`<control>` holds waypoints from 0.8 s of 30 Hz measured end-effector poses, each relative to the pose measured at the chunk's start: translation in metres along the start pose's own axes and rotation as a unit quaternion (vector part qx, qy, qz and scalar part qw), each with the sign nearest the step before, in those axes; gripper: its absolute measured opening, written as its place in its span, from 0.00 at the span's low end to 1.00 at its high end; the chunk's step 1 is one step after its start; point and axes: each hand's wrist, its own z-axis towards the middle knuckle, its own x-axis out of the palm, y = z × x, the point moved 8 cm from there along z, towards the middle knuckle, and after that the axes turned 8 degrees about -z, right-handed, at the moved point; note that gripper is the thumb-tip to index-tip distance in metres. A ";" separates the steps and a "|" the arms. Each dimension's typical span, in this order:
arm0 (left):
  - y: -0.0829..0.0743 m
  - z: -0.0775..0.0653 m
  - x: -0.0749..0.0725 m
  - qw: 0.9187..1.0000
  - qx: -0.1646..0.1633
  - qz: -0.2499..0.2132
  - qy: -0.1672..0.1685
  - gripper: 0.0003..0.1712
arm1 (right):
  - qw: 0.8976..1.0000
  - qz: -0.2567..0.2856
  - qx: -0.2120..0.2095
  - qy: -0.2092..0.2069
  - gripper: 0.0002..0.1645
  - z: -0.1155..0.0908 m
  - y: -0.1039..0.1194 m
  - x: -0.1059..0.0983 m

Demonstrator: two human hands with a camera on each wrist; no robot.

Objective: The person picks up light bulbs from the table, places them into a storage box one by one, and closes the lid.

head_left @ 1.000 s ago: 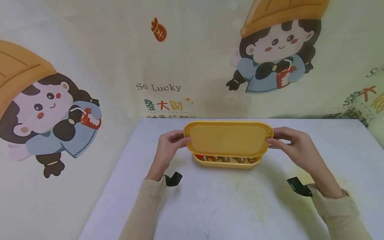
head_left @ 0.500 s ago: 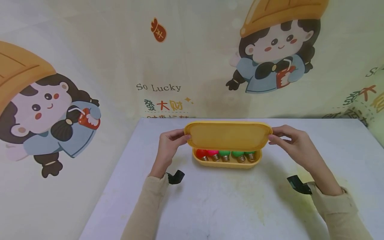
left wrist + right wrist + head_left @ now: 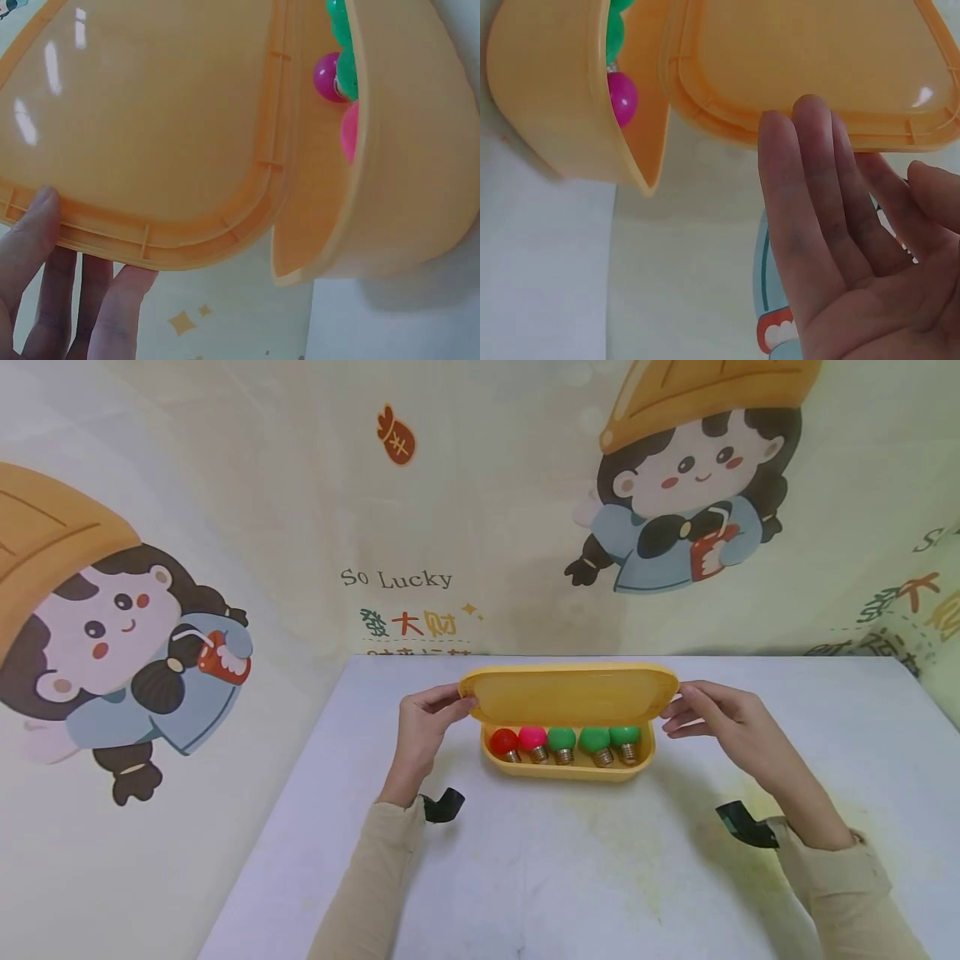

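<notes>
A yellow lid (image 3: 573,696) stands tilted up behind and over a yellow oblong box (image 3: 570,772). My left hand (image 3: 423,735) pinches the lid's left end; in the left wrist view its thumb (image 3: 37,217) lies on the inner rim, with the fingers behind. At the other end is my right hand (image 3: 738,727). Its straight fingers (image 3: 814,142) touch the lid's edge in the right wrist view, with the thumb away from it. Inside the box are several small toy light bulbs with metal screw bases, among them a red bulb (image 3: 504,742), a pink bulb (image 3: 532,738) and green ones.
The box stands on a white table (image 3: 585,868) near its back edge. Behind and to the left hangs a printed cloth backdrop (image 3: 495,510) with cartoon figures. Dark curved pieces (image 3: 444,806) stick out from both sleeve cuffs.
The lid has tilted further up and back, so the bulbs in the box have come into view. The right hand has loosened from a pinch to straighter fingers.
</notes>
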 end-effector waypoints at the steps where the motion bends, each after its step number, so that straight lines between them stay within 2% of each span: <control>1: 0.001 0.000 0.000 1.000 0.001 -0.001 -0.002 0.15 | 1.000 0.002 0.005 0.001 0.18 0.000 -0.001 0.000; 6: 0.002 0.000 0.000 1.000 0.009 0.006 -0.003 0.14 | 0.999 -0.019 0.049 0.001 0.23 0.001 -0.005 0.000; 10: 0.002 -0.001 0.003 1.000 0.016 0.014 0.012 0.15 | 0.997 -0.023 0.075 -0.006 0.26 0.002 -0.008 -0.001; 18: 0.005 -0.002 0.011 0.997 0.024 -0.036 0.061 0.15 | 0.993 -0.009 0.114 -0.011 0.28 0.002 -0.015 -0.002; 24: 0.003 -0.003 0.010 0.998 0.043 0.023 0.044 0.12 | 0.993 0.008 0.117 -0.011 0.27 0.001 -0.019 -0.001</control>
